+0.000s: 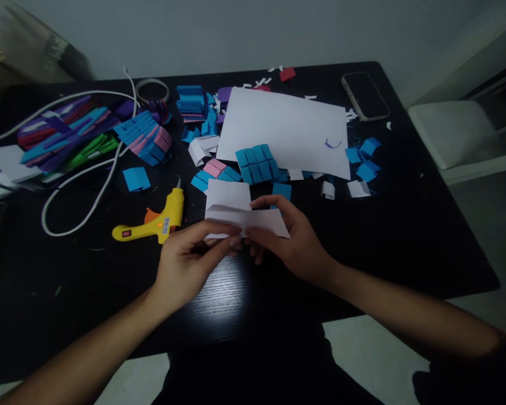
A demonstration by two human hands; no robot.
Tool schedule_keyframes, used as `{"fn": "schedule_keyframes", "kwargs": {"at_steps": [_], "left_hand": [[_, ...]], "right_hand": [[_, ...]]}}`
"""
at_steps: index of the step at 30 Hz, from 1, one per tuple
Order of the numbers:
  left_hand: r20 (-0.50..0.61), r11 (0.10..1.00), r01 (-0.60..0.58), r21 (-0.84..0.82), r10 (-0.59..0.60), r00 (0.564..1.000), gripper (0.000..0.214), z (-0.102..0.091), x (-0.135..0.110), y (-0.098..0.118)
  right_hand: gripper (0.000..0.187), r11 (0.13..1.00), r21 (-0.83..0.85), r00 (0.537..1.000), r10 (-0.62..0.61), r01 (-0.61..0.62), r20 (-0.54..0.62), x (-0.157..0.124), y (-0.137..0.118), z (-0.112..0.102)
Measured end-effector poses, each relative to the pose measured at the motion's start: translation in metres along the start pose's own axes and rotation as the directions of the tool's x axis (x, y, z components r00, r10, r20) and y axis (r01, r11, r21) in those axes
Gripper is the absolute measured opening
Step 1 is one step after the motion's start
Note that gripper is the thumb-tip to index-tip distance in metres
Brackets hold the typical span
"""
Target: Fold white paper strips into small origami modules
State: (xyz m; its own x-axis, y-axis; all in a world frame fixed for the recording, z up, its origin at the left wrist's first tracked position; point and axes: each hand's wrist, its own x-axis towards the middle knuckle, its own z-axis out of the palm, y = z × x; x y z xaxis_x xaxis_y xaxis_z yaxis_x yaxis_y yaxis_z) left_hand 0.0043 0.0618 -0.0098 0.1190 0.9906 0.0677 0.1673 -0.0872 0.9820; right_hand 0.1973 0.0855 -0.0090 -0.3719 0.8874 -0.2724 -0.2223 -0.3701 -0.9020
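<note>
1. Fingers (211,227) of the left hand (179,267) and right hand (303,247): pinched close on folded white paper (228,193), which I see between them.
2. Black table (405,236): beneath the fingers.
3. White sheet (284,126): beyond the fingers.
4. Yellow glue gun (163,222): left of the fingers.
5. Blue paper block (257,163): nearer, beyond them.

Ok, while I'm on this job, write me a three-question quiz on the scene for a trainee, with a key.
1. What do the left hand and right hand both hold?
A) cable
B) white paper
C) red paper

2. True or false: the phone lies near the far right corner of the table.

3. Fill in: the glue gun has a ____ body and an orange trigger.

Key: 1. B; 2. True; 3. yellow
</note>
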Motion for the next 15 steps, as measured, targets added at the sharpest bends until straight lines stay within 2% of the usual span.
{"fn": "schedule_keyframes", "kwargs": {"at_steps": [4, 15], "left_hand": [[-0.016, 0.999, -0.002, -0.035, 0.001, 1.0, 0.014, -0.0002, -0.0005, 0.0011], [-0.082, 1.0, -0.018, -0.002, 0.018, 0.996, 0.016, 0.002, -0.0023, -0.0008]], "right_hand": [[0.048, 1.0, -0.004, 1.0, -0.025, 0.025, 0.01, -0.0006, -0.0011, 0.0003], [0.05, 0.998, 0.005, 0.998, -0.06, 0.06, 0.003, -0.0023, -0.0006, 0.0011]]}}
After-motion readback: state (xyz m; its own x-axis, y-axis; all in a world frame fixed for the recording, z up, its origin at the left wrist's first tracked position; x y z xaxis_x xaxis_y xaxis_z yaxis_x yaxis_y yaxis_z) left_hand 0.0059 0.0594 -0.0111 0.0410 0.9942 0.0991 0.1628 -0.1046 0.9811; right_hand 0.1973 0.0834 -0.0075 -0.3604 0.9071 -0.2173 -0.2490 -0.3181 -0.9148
